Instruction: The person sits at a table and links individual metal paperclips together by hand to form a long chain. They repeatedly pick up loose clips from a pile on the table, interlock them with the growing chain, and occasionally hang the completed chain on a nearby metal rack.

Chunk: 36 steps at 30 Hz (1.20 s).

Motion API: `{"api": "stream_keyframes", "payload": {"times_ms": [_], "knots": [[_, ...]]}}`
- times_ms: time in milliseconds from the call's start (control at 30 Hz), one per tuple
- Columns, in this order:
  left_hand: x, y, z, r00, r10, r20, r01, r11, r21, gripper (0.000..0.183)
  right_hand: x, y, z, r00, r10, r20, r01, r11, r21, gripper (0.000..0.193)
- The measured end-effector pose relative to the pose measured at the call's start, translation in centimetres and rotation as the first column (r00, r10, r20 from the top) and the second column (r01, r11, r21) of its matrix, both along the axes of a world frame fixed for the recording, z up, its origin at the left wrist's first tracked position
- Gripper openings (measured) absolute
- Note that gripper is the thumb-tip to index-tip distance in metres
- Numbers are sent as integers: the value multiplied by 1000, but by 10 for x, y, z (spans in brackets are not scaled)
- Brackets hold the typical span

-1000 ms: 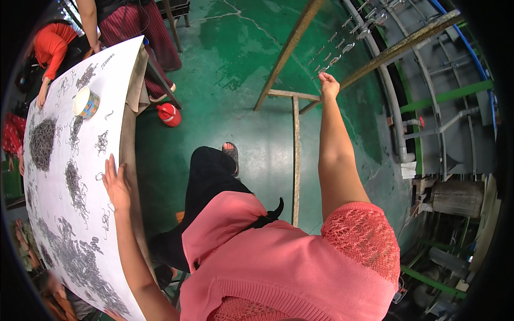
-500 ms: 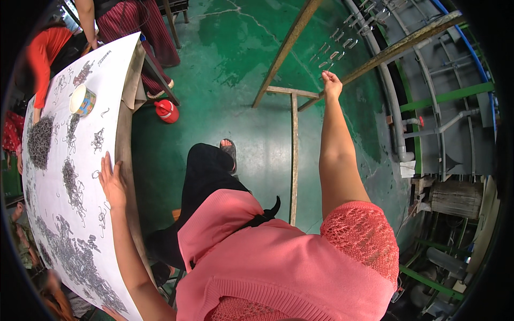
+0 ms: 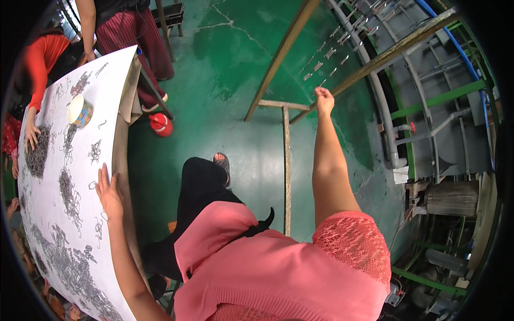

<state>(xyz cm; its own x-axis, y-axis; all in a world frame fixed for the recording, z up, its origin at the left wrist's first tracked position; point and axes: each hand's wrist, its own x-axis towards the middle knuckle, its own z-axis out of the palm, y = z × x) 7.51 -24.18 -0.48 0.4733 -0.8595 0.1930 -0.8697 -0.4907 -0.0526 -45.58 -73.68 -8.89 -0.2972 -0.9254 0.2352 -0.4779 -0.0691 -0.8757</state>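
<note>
My left hand rests with fingers spread near the right edge of the white-covered table. Nothing is held in it. Close to its fingers are small wire pieces and a pile of dark metal hooks. My right arm reaches far out to the right of the table. The fingertips of my right hand are pinched together on a small shiny metal piece, its exact kind too small to tell. Above that hand, several metal loops hang in rows beside a wooden frame.
On the table stand a paper tub and a heap of grey metal pieces. A co-worker's hand touches a dark pile at the far left. A red jug sits on the green floor. Grey pipes run along the right.
The view has shifted slightly, so the scene sits lower. The hanging loops appear turned more edge-on. The co-worker's hand now shows spread over the dark pile. My left hand stays on the table.
</note>
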Motion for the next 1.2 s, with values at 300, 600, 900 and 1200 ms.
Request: {"api": "stream_keyframes", "payload": {"times_ms": [300,600,900,1200], "knots": [[0,1,-3,999,6,-47,-8,999,-47,27,1,4,-5,986,-25,-165,22,1000,-15,17],[0,-2,-7,996,-19,-84,8,992,-124,24,-13,0,-14,1000,4,-24,-2,996,92,30],[6,14,1,995,1,-97,-9,996,-83,23,5,-33,212,976,208,59,-195,966,-169,10],[4,9,-6,997,-47,-57,40,993,-109,15,36,-63,510,957,177,229,47,684,-728,33]]}}
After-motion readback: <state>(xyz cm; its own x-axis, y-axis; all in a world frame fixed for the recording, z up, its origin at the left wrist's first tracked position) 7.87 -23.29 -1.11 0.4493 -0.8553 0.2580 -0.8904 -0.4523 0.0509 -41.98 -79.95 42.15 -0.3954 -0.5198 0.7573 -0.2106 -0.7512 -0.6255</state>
